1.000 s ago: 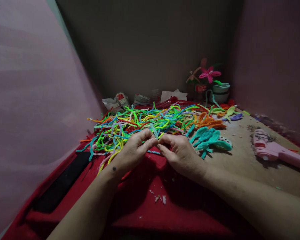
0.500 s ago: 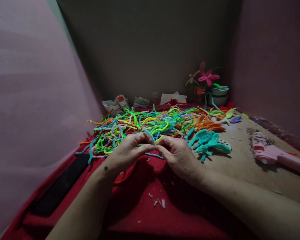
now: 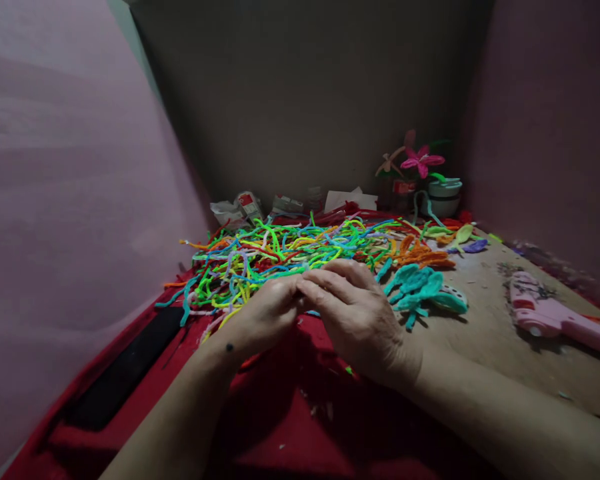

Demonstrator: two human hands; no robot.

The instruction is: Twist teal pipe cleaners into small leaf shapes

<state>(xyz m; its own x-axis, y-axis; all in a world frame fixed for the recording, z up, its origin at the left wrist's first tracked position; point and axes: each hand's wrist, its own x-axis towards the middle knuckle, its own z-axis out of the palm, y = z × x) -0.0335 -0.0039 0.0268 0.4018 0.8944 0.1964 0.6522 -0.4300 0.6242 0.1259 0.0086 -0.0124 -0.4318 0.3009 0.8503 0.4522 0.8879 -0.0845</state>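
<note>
My left hand (image 3: 273, 307) is closed, its fingertips tucked under the fingers of my right hand (image 3: 353, 310). The right fingers curl over and press against the left ones. Between them is a short pale teal pipe cleaner (image 3: 305, 267), nearly all hidden by the fingers; only a small bit shows at the top. Right behind the hands spreads a tangled pile of pipe cleaners (image 3: 240, 267) in green, yellow, blue, orange and other colours. To the right of my right hand lies a bunch of teal pipe-cleaner petals (image 3: 414, 288).
A pink glue gun (image 3: 545, 313) lies on the brown board (image 3: 485, 360) at right. Orange petals (image 3: 420, 253) sit behind the teal ones. A black phone-like slab (image 3: 127, 367) rests at left on the red cloth (image 3: 300, 433). At the back stand a small pot (image 3: 444, 199) and a pink flower (image 3: 422, 161).
My right hand has moved over my left fingertips and now covers most of the pale teal pipe cleaner, which stuck up between both hands before. The view has shifted slightly.
</note>
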